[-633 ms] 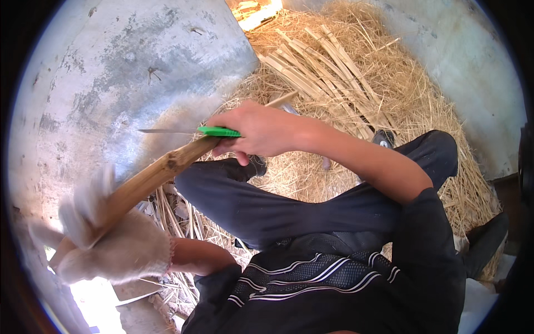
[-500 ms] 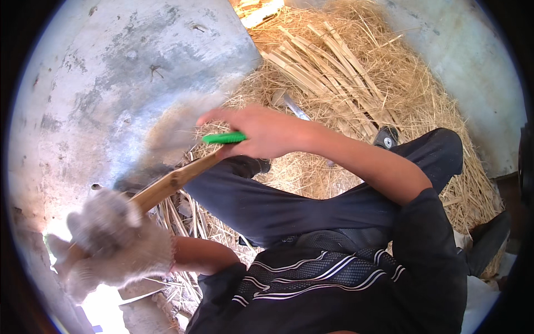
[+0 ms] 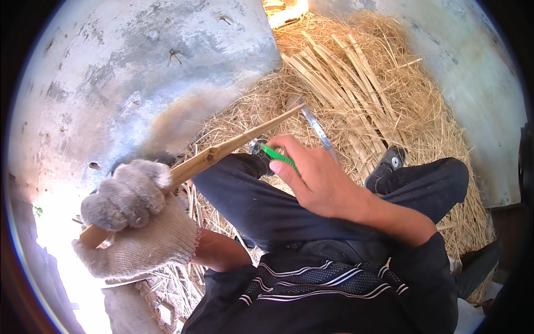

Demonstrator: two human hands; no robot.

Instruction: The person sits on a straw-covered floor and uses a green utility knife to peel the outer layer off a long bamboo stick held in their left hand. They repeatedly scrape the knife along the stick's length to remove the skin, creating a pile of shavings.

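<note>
My left hand [image 3: 136, 214], in a grey-white knitted work glove, is wrapped round the thick lower end of a split bamboo or wooden strip [image 3: 211, 157]. The strip slants up to the right and tapers to a narrow tip above my shins. My bare right hand [image 3: 317, 178] is closed on a slim, bright green-handled tool [image 3: 280, 159]. Whether a blade extends from it I cannot make out. This hand is just below the strip's upper half, apart from it.
I sit cross-legged in dark trousers [image 3: 267, 211]. Straw [image 3: 423, 106] covers the floor, with a pile of split strips [image 3: 350, 83] on it. A silvery-shafted tool [image 3: 318, 131] lies beyond my right hand. Pale worn walls [image 3: 128, 72] stand left and right.
My right hand has moved right and down, off the strip, with the green-handled tool. The strip's tapered end now shows. My gloved left hand has shifted slightly up and right, still holding the strip.
</note>
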